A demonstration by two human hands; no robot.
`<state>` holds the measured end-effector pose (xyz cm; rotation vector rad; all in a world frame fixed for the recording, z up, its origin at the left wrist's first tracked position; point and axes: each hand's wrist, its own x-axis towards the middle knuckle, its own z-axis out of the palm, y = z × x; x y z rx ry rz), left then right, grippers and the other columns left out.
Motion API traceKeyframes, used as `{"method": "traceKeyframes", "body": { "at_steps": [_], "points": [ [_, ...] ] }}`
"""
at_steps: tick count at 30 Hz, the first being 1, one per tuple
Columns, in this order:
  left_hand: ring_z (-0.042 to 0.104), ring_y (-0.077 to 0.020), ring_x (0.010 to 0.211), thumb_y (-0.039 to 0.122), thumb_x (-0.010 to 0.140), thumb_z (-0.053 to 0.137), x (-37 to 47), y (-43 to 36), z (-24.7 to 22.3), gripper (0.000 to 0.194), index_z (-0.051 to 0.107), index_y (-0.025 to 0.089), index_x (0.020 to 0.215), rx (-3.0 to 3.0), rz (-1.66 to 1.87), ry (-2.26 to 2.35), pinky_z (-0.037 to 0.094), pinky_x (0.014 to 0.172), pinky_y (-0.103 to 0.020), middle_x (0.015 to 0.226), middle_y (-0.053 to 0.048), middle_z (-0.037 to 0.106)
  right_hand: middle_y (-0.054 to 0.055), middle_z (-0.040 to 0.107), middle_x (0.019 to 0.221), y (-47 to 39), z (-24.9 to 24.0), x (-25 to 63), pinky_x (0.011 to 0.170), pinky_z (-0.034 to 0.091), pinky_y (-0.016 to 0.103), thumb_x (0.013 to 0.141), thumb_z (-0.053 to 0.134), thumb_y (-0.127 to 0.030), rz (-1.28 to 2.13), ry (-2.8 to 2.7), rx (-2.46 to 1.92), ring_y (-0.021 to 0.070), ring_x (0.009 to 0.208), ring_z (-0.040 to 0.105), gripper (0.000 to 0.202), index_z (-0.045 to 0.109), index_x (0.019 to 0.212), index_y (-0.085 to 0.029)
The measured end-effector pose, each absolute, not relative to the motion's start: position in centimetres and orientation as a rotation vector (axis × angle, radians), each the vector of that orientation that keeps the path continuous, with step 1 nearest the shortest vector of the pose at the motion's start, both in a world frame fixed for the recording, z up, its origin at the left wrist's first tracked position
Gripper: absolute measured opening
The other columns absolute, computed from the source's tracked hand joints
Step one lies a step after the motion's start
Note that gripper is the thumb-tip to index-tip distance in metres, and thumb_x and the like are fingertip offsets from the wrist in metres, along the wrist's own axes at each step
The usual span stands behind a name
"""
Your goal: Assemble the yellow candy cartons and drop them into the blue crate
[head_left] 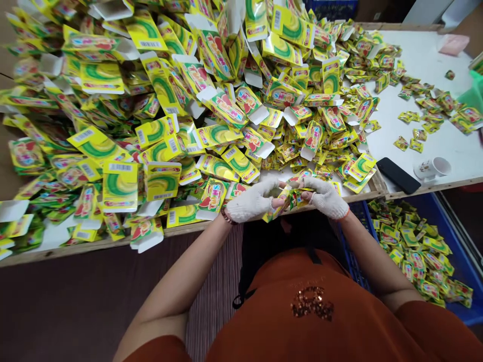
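My left hand (252,201), in a white glove with bare fingertips, grips a small yellow carton (270,215) at the table's front edge. My right hand (325,197), gloved the same way, has its fingers closed on small green and yellow candy packets (296,197) at the carton's end. The hands almost meet, and the packets lie between them, partly covered by the fingers. I cannot tell how far the packets are inside the carton. Just left of my left hand lies a carton (212,198) with a watermelon print.
Heaped cartons (162,138) cover the table's left and middle. Loose candy packets (409,116) spread over the white tabletop (422,55) at right, near a black phone (399,175) and a white mug (432,168). Below, a blue crate (458,274) holds filled-looking cartons (418,256).
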<state>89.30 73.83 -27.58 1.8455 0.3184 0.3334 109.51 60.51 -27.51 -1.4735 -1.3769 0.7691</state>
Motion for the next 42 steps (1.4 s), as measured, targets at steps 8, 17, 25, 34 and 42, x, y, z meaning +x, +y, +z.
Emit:
{"method": "traceKeyframes", "body": {
  "at_steps": [8, 17, 25, 34, 42],
  "points": [
    [0.054, -0.0377, 0.12, 0.031, 0.072, 0.076, 91.4, 69.7, -28.4, 0.082, 0.043, 0.009, 0.144, 2.706, 0.541, 0.894, 0.037, 0.106, -0.054, 0.13, -0.022, 0.058, 0.007, 0.074, 0.103, 60.6, -31.8, 108.4, 0.085, 0.057, 0.036, 0.076, 0.072, -0.058, 0.897, -0.78, -1.462, 0.0218, 0.092, 0.069, 0.051, 0.071, 0.109, -0.018],
    [0.056, -0.0303, 0.113, 0.023, 0.076, 0.064, 90.1, 70.5, -28.0, 0.063, 0.049, 0.015, 0.136, 2.707, 0.268, 0.833, 0.047, 0.096, -0.042, 0.12, -0.014, 0.06, 0.004, 0.071, 0.088, 60.2, -28.6, 110.7, 0.078, 0.051, 0.033, 0.08, 0.066, -0.043, 0.649, -1.126, -1.738, 0.0201, 0.084, 0.064, 0.027, 0.07, 0.089, -0.018],
    [0.057, -0.03, 0.111, 0.018, 0.072, 0.064, 90.9, 69.4, -28.6, 0.057, 0.054, 0.015, 0.128, 2.732, 0.259, 0.715, 0.05, 0.093, -0.042, 0.113, -0.013, 0.061, 0.003, 0.066, 0.08, 60.7, -26.9, 109.3, 0.075, 0.044, 0.029, 0.085, 0.059, -0.028, 0.53, -1.582, -1.909, 0.0181, 0.08, 0.059, 0.014, 0.068, 0.079, -0.018],
    [0.059, -0.0305, 0.108, 0.019, 0.075, 0.063, 89.9, 69.0, -30.6, 0.056, 0.054, 0.015, 0.13, 2.698, 0.512, 0.838, 0.049, 0.095, -0.043, 0.115, -0.014, 0.063, 0.002, 0.067, 0.084, 60.4, -27.3, 108.2, 0.076, 0.046, 0.029, 0.085, 0.06, -0.026, 0.65, -1.434, -1.833, 0.0181, 0.081, 0.059, 0.013, 0.068, 0.091, -0.018],
    [0.059, -0.0315, 0.105, 0.023, 0.075, 0.065, 90.9, 67.8, -30.4, 0.057, 0.053, 0.015, 0.13, 2.648, 0.553, 0.89, 0.049, 0.091, -0.044, 0.112, -0.015, 0.063, 0.002, 0.069, 0.079, 60.8, -26.5, 107.8, 0.078, 0.047, 0.029, 0.075, 0.058, -0.013, 0.533, -1.46, -1.803, 0.0186, 0.081, 0.061, 0.013, 0.069, 0.075, -0.02]
  ]
}}
